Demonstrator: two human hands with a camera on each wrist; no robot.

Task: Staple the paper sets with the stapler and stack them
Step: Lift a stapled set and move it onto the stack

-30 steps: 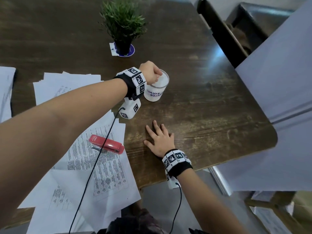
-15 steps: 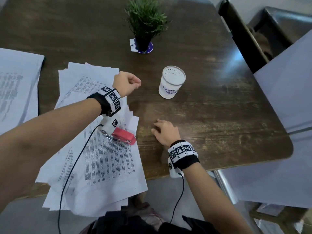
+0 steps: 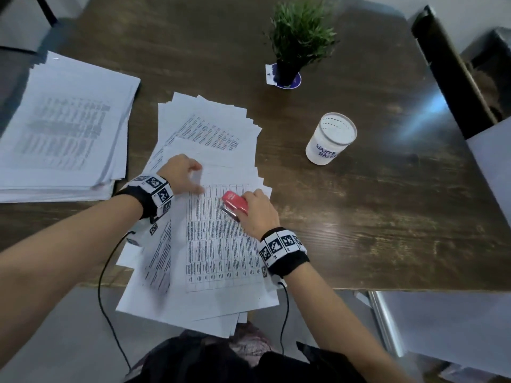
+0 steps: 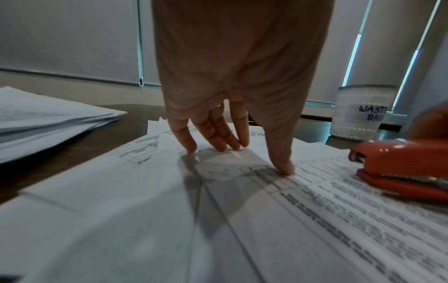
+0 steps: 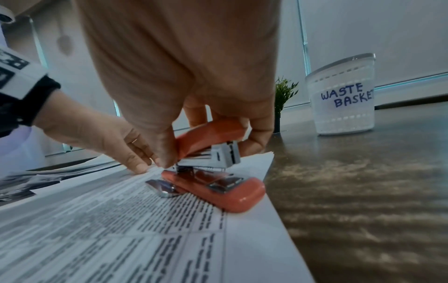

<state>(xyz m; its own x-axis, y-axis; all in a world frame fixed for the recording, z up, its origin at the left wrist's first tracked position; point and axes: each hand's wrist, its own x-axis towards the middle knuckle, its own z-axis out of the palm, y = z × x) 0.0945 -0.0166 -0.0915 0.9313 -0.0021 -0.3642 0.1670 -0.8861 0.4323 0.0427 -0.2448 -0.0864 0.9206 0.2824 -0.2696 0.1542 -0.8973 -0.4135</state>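
On the dark wooden bench point(image 3: 359, 217) a loose spread of printed paper sets point(image 3: 215, 244) lies at the near edge, with a neater paper stack point(image 3: 60, 134) to its left. The left hand point(image 3: 179, 172) presses straight fingertips point(image 4: 281, 166) on the top sheet. The right hand point(image 3: 258, 211) grips the red stapler point(image 3: 235, 205), which rests on that sheet.

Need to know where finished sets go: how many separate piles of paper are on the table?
2. A neat stack at the table's far left; a loose pile in front of the person, under both hands.
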